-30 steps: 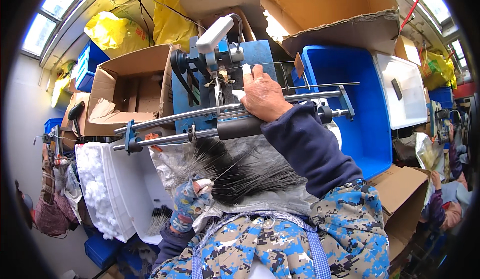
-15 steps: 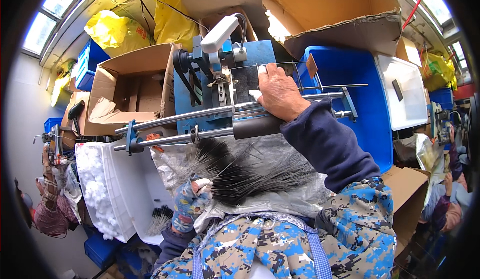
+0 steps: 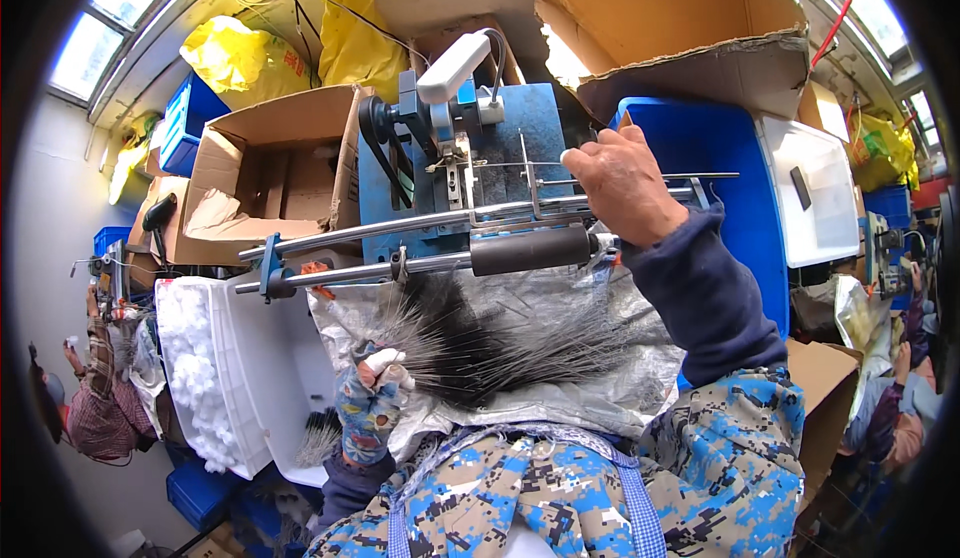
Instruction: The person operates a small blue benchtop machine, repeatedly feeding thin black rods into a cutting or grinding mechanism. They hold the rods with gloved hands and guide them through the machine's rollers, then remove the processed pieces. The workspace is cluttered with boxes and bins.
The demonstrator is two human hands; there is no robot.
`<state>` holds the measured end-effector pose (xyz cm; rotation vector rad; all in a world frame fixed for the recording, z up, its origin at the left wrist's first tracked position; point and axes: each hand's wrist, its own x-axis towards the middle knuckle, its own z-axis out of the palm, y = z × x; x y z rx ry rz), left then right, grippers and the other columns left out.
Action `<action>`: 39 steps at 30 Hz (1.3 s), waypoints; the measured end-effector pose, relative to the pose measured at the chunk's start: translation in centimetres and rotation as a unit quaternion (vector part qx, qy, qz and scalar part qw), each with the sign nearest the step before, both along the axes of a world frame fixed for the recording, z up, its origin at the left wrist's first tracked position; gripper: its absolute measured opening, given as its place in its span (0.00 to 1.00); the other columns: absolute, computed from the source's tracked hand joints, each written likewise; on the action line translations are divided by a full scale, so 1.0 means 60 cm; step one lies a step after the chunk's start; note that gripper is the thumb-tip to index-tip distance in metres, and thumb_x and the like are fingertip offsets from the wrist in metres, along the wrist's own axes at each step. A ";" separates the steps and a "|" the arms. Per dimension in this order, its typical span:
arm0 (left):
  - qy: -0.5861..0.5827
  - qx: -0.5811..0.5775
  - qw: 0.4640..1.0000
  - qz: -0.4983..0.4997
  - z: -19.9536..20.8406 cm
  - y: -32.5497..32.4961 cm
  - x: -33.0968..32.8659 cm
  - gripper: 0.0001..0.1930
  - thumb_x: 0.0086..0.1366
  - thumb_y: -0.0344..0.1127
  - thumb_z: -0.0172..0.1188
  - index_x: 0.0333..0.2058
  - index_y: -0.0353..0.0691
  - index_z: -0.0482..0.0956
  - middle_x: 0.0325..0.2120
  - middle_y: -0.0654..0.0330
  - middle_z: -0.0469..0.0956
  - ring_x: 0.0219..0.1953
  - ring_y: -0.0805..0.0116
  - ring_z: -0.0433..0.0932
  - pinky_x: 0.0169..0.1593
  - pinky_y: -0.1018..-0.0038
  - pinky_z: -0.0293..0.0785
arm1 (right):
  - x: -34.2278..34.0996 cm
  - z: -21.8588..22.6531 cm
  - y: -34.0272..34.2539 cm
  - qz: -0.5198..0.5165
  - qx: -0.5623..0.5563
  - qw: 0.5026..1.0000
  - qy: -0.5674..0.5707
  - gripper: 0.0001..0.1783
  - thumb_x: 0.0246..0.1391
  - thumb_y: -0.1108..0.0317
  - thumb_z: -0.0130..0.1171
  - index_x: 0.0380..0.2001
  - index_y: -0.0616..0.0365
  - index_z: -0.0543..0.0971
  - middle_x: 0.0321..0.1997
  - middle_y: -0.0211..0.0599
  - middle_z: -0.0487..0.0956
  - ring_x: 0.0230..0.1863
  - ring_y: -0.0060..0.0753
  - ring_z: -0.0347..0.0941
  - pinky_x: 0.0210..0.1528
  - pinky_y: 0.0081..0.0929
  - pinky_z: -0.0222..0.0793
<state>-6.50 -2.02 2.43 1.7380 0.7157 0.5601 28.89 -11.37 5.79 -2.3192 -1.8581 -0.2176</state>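
Note:
My right hand (image 3: 625,186) is closed, fingers curled, over the right part of a blue bench machine (image 3: 545,123). A thin rod (image 3: 548,165) runs from the machine toward its fingertips; whatever they grip is hidden. Below lie two steel rails (image 3: 420,220) with a dark roller (image 3: 530,250). My left hand (image 3: 372,383), in a patterned covering with white-wrapped fingertips, is curled beside a heap of thin wires with black bristles (image 3: 455,343). I cannot make out what it pinches. The heap rests on a silvery sheet (image 3: 625,398) across my lap.
Left stand a cardboard box (image 3: 275,173) and white bins, one with white fluffy pieces (image 3: 197,378). Right are a blue tub (image 3: 735,228) and a white tray (image 3: 812,193). A large carton (image 3: 690,53) stands behind. Other people (image 3: 105,408) work at both sides.
My right hand has moved right along the machine, from lying spread over its middle to a closed grip. My left hand has shifted slightly and stays curled by the wires.

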 end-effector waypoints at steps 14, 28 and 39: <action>0.015 0.240 0.957 -0.163 -0.010 -0.025 0.093 0.17 0.51 0.31 0.64 0.41 0.37 0.74 0.31 0.58 0.78 0.30 0.59 0.77 0.37 0.67 0.73 | -0.160 0.086 -0.019 0.124 0.257 0.464 0.839 0.15 0.61 0.68 0.44 0.40 0.71 0.72 0.21 0.34 0.72 0.19 0.18 0.65 0.21 0.15 0.59; 0.355 0.419 0.827 -0.119 -0.157 0.071 -0.014 0.32 0.44 0.43 0.64 0.49 0.37 0.68 0.48 0.45 0.67 0.55 0.44 0.60 0.62 0.49 0.45 | -0.020 -0.083 0.152 -0.091 0.026 0.992 0.087 0.07 0.46 0.70 0.50 0.27 0.56 0.77 0.35 0.45 0.72 0.38 0.45 0.71 0.36 0.41 0.68; 0.345 0.443 0.809 -0.176 -0.142 0.064 -0.011 0.38 0.44 0.37 0.67 0.55 0.37 0.61 0.50 0.49 0.64 0.49 0.47 0.66 0.53 0.56 0.63 | -0.023 -0.100 0.153 -0.065 0.046 0.996 0.048 0.06 0.44 0.69 0.51 0.28 0.53 0.75 0.33 0.39 0.73 0.35 0.42 0.71 0.33 0.40 0.67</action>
